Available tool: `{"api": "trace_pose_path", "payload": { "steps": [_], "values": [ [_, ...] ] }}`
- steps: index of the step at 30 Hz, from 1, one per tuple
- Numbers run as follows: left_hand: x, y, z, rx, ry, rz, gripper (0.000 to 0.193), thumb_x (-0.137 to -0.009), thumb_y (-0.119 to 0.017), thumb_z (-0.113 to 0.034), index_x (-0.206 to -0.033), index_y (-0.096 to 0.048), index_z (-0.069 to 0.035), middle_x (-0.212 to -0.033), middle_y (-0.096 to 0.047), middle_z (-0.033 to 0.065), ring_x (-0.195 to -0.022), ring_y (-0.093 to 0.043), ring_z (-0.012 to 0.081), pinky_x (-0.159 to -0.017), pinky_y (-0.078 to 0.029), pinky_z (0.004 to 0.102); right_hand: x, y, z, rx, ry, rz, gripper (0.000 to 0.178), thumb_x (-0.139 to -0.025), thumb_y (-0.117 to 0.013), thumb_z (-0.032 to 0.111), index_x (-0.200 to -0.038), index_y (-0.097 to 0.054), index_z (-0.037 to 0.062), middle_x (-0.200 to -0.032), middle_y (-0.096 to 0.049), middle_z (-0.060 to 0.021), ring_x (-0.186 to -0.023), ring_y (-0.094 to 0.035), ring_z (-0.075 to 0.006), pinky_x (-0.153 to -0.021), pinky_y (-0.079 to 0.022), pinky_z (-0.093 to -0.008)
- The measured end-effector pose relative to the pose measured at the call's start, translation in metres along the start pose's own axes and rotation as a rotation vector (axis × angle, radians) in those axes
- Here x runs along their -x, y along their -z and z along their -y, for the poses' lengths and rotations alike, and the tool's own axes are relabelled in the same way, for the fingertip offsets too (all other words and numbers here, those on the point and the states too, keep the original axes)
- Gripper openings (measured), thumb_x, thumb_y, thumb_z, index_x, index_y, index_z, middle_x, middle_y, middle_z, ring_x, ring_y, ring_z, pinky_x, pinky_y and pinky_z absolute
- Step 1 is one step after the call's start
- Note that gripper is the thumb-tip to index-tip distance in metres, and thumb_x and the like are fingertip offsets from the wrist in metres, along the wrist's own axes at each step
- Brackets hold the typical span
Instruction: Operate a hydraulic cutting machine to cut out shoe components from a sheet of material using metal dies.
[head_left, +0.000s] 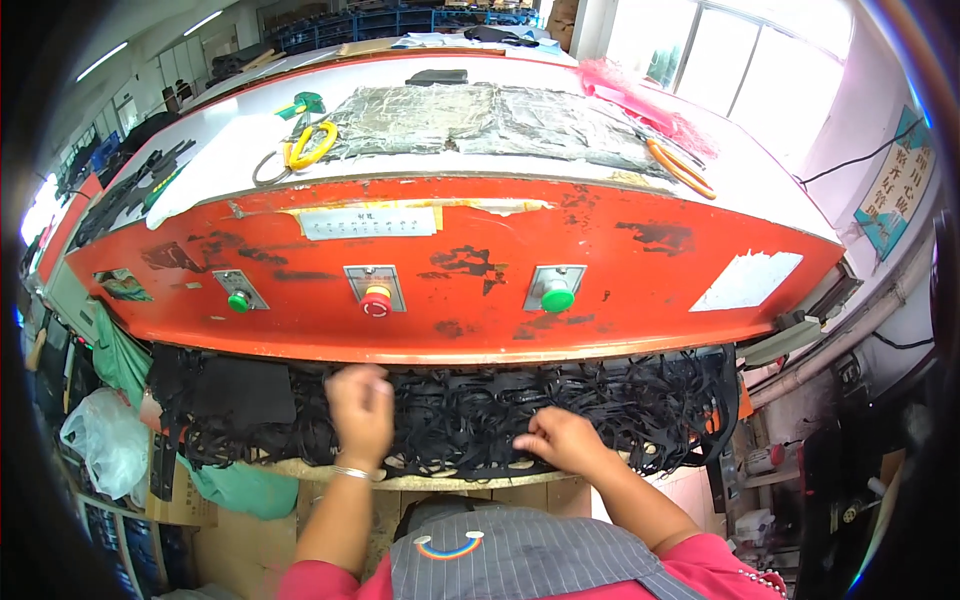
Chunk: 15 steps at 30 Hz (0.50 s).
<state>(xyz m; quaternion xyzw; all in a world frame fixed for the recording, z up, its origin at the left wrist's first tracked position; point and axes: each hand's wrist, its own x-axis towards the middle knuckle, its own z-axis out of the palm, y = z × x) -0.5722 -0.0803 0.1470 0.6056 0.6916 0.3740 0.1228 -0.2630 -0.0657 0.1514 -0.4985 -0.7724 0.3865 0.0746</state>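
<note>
A tangled layer of black cut strips [480, 400] covers the bed below the front of a red machine [620, 240]. My left hand [362, 418] is raised over the strips at left of centre, just right of a flat black sheet [245, 390]. Motion blurs its fingertips near the machine's lower edge, so their grip does not show. Farther right, my right hand [568, 440] rests low over the strips, its fingers bent in toward the thumb. Anything between those fingers is lost against the black material.
The red panel carries a green button [238, 300], a red stop button [376, 302] and a larger green button [556, 296]. On top lie yellow-handled scissors [312, 148], an orange-handled tool [682, 168] and pink netting [650, 105]. A white plastic bag [108, 440] hangs at left.
</note>
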Motion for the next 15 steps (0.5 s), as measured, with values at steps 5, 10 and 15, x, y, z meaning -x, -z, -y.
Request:
{"api": "trace_pose_path", "payload": {
  "steps": [5, 10, 15],
  "values": [
    [0.095, -0.054, -0.073, 0.108, -0.015, 0.571, 0.020, -0.083, -0.062, -0.029, -0.081, -0.070, -0.011, -0.081, -0.066, 0.0083, -0.076, -0.063, 0.0269, -0.068, -0.052, 0.0371, 0.055, -0.018, -0.010, 0.278, 0.099, 0.080, 0.059, -0.075, -0.063, 0.056, -0.093, -0.062, -0.0004, -0.090, -0.061, -0.0154, -0.089, -0.058, -0.0320, -0.077, -0.048, -0.0411],
    [0.110, -0.077, -0.083, -0.188, -0.039, 0.508, 0.021, -0.078, -0.064, -0.030, -0.071, -0.070, -0.011, -0.070, -0.060, 0.0069, -0.072, -0.060, 0.0266, -0.061, -0.050, 0.0384, 0.055, -0.041, -0.029, 0.380, 0.157, -0.040, 0.049, -0.055, -0.082, 0.032, -0.089, -0.057, 0.0065, -0.087, -0.058, -0.0099, -0.087, -0.057, -0.0274, -0.074, -0.047, -0.0369],
    [0.137, -0.093, -0.076, -0.197, -0.003, 0.384, 0.025, -0.078, -0.064, -0.033, -0.073, -0.071, -0.010, -0.071, -0.061, 0.0060, -0.074, -0.061, 0.0255, -0.064, -0.050, 0.0375, 0.061, -0.057, -0.042, 0.383, 0.165, -0.051, 0.046, -0.057, -0.081, 0.030, -0.089, -0.059, 0.0058, -0.087, -0.059, -0.0099, -0.089, -0.058, -0.0274, -0.077, -0.048, -0.0372]
  ]
}}
